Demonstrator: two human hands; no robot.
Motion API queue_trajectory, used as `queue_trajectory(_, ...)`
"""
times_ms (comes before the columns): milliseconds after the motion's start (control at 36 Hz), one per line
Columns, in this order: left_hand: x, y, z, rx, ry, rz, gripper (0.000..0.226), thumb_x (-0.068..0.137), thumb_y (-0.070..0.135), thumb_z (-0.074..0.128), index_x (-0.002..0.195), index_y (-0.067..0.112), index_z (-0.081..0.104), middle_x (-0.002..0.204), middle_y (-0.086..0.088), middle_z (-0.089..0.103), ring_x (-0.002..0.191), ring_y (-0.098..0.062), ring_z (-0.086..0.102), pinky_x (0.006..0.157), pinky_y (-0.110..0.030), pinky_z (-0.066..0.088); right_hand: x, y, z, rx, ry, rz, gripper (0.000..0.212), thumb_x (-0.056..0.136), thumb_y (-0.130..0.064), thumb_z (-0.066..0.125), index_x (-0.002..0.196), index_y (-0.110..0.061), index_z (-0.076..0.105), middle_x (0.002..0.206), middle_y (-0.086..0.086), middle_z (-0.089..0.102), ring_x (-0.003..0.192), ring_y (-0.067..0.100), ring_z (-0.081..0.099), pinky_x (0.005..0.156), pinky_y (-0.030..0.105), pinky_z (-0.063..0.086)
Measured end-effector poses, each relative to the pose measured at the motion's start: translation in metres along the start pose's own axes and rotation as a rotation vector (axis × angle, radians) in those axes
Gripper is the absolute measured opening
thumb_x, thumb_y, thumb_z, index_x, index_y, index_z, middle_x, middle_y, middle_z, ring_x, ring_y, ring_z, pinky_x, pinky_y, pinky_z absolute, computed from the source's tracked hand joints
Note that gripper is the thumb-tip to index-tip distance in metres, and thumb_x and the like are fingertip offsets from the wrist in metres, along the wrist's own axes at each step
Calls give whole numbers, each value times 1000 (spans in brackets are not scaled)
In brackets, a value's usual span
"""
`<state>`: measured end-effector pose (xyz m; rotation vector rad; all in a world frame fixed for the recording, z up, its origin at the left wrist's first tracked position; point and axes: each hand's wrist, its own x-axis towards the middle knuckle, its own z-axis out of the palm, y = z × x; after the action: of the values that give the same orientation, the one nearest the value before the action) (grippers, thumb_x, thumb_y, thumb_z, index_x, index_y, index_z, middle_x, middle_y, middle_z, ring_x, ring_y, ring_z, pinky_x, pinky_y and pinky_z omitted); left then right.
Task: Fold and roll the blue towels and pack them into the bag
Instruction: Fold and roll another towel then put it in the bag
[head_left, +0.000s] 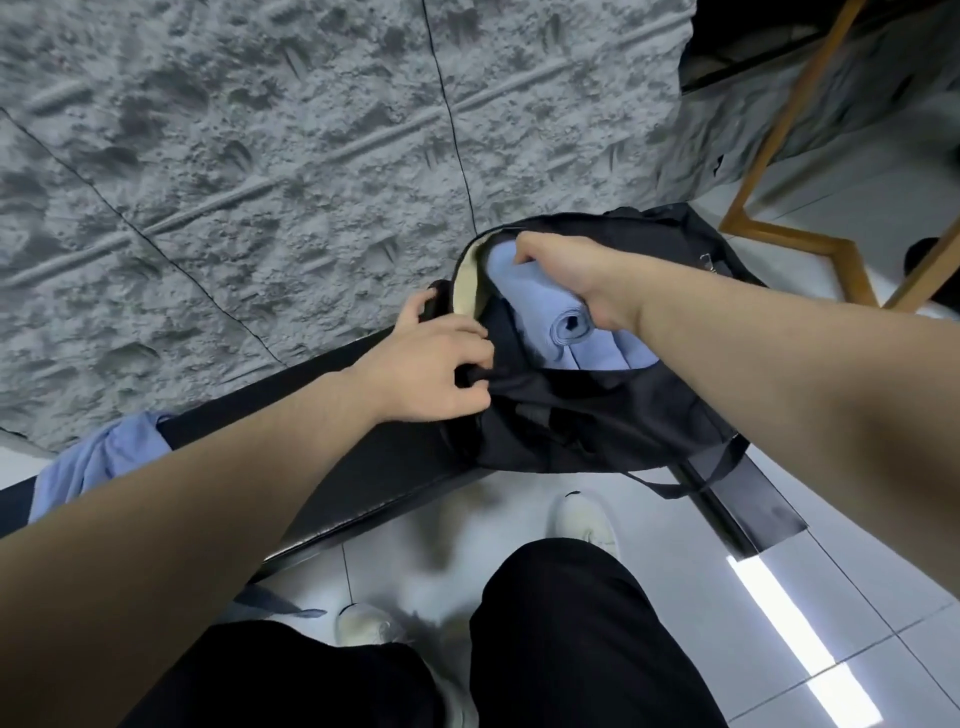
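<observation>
Grey table (234, 182), rolled blue towel (540, 306)

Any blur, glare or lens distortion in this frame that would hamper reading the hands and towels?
Head view: strong wide-angle bowing of the table edge; bright glare strips on the floor tiles; the shoes are smeared by motion blur; the left hand, right hand and rolled towel in the bag stay fairly sharp.

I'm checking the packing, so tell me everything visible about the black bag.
The black bag is soft dark fabric with a pale lining at its open mouth. It lies at the table's near edge, a strap hanging off. The left hand grips its rim; the right hand holds a rolled blue towel in the opening.
</observation>
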<state>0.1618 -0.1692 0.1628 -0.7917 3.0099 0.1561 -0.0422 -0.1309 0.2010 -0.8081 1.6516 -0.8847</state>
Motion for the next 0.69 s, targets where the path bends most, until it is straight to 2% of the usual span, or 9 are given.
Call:
queue_trajectory(111, -7, -6, -2, -33, 54, -73, 39, 75, 58, 35, 82, 24, 54, 77, 5, 55, 78, -8, 46, 114, -43, 13, 2, -2, 8, 8, -45, 17, 15, 87, -28, 51, 92, -16, 44, 76, 7, 42, 61, 20, 38, 58, 29, 30)
queue_trajectory(167, -11, -10, -1, -22, 109, -77, 38, 77, 58, 36, 85, 27, 56, 71, 10, 51, 72, -5, 42, 108, -40, 20, 4, 3, 10, 15, -52, 45, 14, 88, -27, 50, 89, -14, 44, 73, 9, 42, 57, 21, 39, 57, 28, 31)
queue_trajectory(250, -17, -10, 3, 33, 87, -90, 47, 79, 62, 30, 91, 35, 66, 68, 13, 52, 78, -2, 44, 105, -39, 20, 3, 12, 12, -19, -47, 71, 15, 91, -28, 48, 92, -12, 48, 79, 11, 48, 57, 22, 45, 57, 28, 34)
queue_trajectory(333, -20, -10, 9, 119, 35, -111, 59, 80, 67, 21, 84, 32, 69, 81, 13, 62, 96, -4, 46, 104, -37, 10, -1, 16, 10, -123, -41, 92, 16, 94, -30, 47, 95, -15, 50, 78, 9, 52, 59, 20, 49, 54, 26, 37)
queue_trajectory(472, -21, -10, 11, 75, 40, -167, 47, 83, 66, 34, 85, 33, 68, 102, 21, 58, 116, -3, 44, 113, -47, 6, -12, 11, 7, -322, -107, 145, 23, 89, -33, 49, 90, -10, 52, 68, 6, 51, 48, 19, 46, 44, 19, 37)
queue_trajectory(528, -23, -7, 10, 63, 67, -160, 47, 83, 66, 35, 84, 31, 66, 101, 21, 57, 116, -3, 45, 115, -50, 7, -17, 6, 10, -405, -165, 165, 21, 89, -31, 50, 84, -11, 48, 60, 5, 49, 44, 18, 43, 43, 20, 37)
queue_trajectory(583, -24, -4, 8, 31, 133, -158, 42, 82, 64, 34, 76, 30, 58, 94, 20, 53, 109, -5, 48, 115, -51, 12, -21, 0, 17, -444, -275, 184, 20, 78, -22, 55, 73, -15, 37, 44, -2, 34, 35, 13, 27, 41, 17, 29)
queue_trajectory(639, -24, -2, 8, -12, 204, -142, 31, 82, 59, 39, 71, 31, 49, 86, 19, 49, 100, -5, 49, 114, -50, 18, -20, -2, 25, -395, -281, 154, 23, 78, -15, 52, 70, -19, 31, 48, -1, 28, 39, 14, 21, 41, 14, 23)
queue_trajectory(694, -25, -1, 8, -50, 248, -112, 25, 82, 55, 43, 72, 33, 46, 82, 19, 46, 93, -3, 45, 112, -48, 22, -17, -3, 33, -278, -215, 141, 19, 96, -12, 40, 77, -15, 42, 65, 5, 34, 48, 17, 26, 35, 14, 22)
